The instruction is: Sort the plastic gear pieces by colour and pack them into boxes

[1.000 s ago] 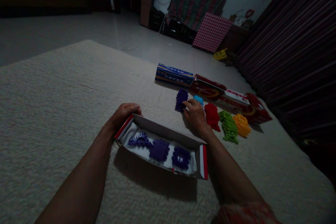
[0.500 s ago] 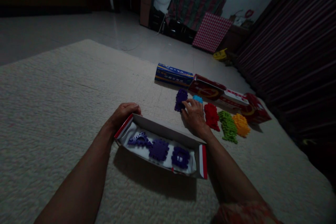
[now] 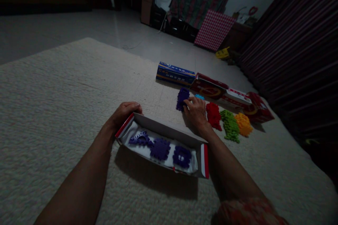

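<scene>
My left hand is wrapped around the far left corner of an open, shallow cardboard box with a white inside and red ends. Inside the box, on a white lining, lie a triangular purple piece, a square purple plate and a square purple frame. Beyond the box, my right hand reaches to a stack of purple interlocking building pieces. Its thumb and fingers are closed at the stack's right edge, and the fingertips are partly hidden. A light blue piece shows just behind that hand.
Red, green and orange pieces lie in piles to the right on the cream mat. Behind them stand a blue box and a long dark red box. A striped curtain hangs at the right.
The view has shifted slightly. My right hand stays at the purple stack with little movement, and my left hand keeps its hold on the box.
</scene>
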Tool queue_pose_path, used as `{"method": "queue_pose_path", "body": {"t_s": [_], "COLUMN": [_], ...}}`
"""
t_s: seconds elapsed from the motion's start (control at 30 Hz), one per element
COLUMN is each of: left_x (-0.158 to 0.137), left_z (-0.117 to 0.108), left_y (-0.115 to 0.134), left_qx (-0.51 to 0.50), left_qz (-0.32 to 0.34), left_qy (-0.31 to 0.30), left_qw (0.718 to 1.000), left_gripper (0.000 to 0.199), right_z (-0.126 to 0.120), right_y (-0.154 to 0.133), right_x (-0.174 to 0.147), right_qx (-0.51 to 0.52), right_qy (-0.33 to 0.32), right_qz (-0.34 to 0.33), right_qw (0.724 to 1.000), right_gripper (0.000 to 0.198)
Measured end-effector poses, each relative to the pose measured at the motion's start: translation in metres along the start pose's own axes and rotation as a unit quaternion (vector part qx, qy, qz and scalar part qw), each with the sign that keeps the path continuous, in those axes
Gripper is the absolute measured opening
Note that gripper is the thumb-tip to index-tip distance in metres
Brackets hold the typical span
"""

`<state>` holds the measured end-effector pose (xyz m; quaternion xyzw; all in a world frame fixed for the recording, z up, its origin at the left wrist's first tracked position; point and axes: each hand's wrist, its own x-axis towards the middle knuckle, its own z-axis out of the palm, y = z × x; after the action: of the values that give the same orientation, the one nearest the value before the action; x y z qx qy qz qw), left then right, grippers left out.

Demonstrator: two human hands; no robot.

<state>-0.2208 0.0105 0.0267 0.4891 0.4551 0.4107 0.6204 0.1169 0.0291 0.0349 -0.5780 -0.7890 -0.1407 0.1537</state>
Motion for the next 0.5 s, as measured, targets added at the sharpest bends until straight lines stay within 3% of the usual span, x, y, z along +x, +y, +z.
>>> {"method": "queue_pose_path", "body": {"t_s": [0.3,0.5], "left_x": [-0.001,-0.001], "left_z": [0.002,0.003], "left_y": [0.001,0.003], "left_qx": [-0.019,-0.011], "left_qz": [-0.001,0.015], "left_qy": [0.000,0.002], "left_qw": [1.000,1.000], "left_gripper": [0.029,0.029], "right_z": [-0.003,-0.012], "right_y": [0.000,-0.008], "right_x": [0.001,0.012], "right_qx": [0.015,-0.015], "right_qy": [-0.001,-0.055], "right_qz": [0.014,0.050], "right_qw": [1.000,0.997], "right_gripper": [0.016,0.010]}}
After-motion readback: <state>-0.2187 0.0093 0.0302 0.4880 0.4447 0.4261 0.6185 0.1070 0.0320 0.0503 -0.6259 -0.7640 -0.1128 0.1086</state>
